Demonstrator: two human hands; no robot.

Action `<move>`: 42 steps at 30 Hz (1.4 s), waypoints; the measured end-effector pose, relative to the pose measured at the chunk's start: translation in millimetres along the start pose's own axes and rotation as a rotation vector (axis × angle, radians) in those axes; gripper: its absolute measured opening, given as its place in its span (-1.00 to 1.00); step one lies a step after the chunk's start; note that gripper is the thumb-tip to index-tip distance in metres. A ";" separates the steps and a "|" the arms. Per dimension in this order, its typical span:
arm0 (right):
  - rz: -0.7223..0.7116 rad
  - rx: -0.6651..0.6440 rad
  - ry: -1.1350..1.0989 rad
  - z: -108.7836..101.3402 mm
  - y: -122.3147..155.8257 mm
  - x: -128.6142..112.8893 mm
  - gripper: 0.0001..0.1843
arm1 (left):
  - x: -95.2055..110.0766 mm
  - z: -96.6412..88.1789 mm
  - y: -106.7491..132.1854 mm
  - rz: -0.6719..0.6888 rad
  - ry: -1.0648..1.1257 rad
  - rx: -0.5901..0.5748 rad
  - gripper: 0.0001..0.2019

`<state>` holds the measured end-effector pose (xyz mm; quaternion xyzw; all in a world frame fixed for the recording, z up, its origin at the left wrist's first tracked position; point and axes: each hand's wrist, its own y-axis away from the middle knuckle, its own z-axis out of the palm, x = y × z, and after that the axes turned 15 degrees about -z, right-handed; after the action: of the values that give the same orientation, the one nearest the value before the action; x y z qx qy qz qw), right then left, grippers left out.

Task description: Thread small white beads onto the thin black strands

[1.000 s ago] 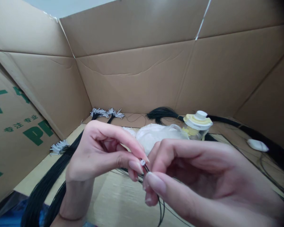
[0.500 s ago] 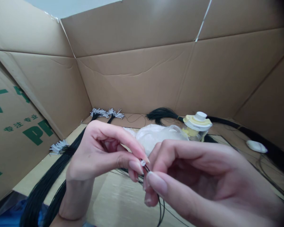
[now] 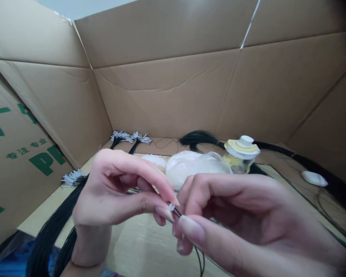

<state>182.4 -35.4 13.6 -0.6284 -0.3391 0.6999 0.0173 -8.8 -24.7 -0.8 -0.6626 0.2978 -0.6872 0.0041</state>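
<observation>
Two-handed pinch on a small white connector (image 3: 171, 207), held near mid-view above the tabletop (image 3: 144, 250); clock directions read with the connector as dial centre. Left hand (image 3: 103, 204) at nine o'clock, thumb and index fingertips closed on the connector. Right hand (image 3: 248, 219) toward three o'clock, thumb and fingers closed on the dark wires (image 3: 177, 212) just beside it.

Just changed, against half a second ago: a slight shift of the left hand toward nine o'clock, a small drop of the connector toward seven, and fuller exposure of a pile of white pieces (image 3: 154, 159) at eleven. In judgement, a minor adjustment of hold and angle, not a release, with the work centred as before on the join of connector and wires.

Long axis: apparently in line with the emerging wires, roughly ten o'clock to four. Points its wire end toward four, at the right thumb, and its opposite end toward ten, partly covered by left fingertips. Depth of wire seating: too small to tell. Beyond: plastic bag (image 3: 194, 169) at one, lidded jar (image 3: 241, 149) at two.
</observation>
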 end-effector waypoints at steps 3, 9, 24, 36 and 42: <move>0.019 -0.029 -0.002 -2.0 0.1 0.3 -0.82 | 7.3 3.6 -1.1 -0.025 -0.044 0.024 -0.96; 0.040 -0.079 -0.043 -6.2 1.6 1.2 -0.81 | 5.1 6.3 -1.8 -0.013 -0.076 0.033 -0.97; -0.065 -0.043 0.006 -6.6 2.5 0.2 -0.80 | -0.6 3.9 2.1 0.013 -0.075 0.047 -0.94; -0.115 0.042 0.060 -3.8 0.6 0.4 -0.80 | 1.0 6.8 -6.8 -0.156 0.119 0.042 -0.81; -0.181 0.069 0.155 -1.6 0.9 7.4 -0.77 | 5.1 11.1 -3.4 -0.173 -0.017 0.180 -0.96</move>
<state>182.6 -32.0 6.8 -0.6464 -0.3676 0.6562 0.1282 2.0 -28.4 4.6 -0.6887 0.1766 -0.7031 0.0069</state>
